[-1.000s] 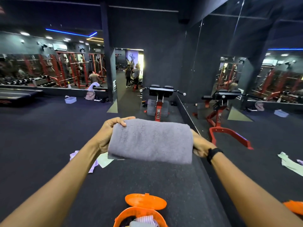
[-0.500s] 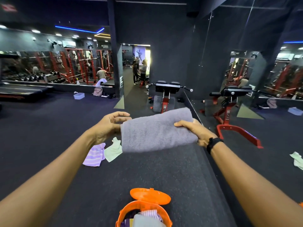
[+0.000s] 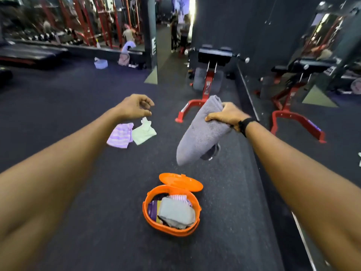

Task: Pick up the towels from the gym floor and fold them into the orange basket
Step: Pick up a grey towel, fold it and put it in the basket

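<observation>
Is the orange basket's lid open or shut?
Open. The round orange plastic basket on the floor has its flat orange lid flipped back behind the rim, and folded towels show inside.

- Overall illumination: dim; the dark speckled rubber gym floor (image 3: 88, 192) and the walls absorb most light.
- Brightest source: the lit doorway (image 3: 190, 14) at top centre, slightly overexposed.
- Blur: motion smear softens the whole frame, most at the folded grey terry towel (image 3: 201, 133).
- Distortion: wide-angle stretch enlarges both forearms at the lower corners.
- Colour: the round orange plastic basket (image 3: 150, 218) appears saturated, with a faint shadow beside it.
</observation>
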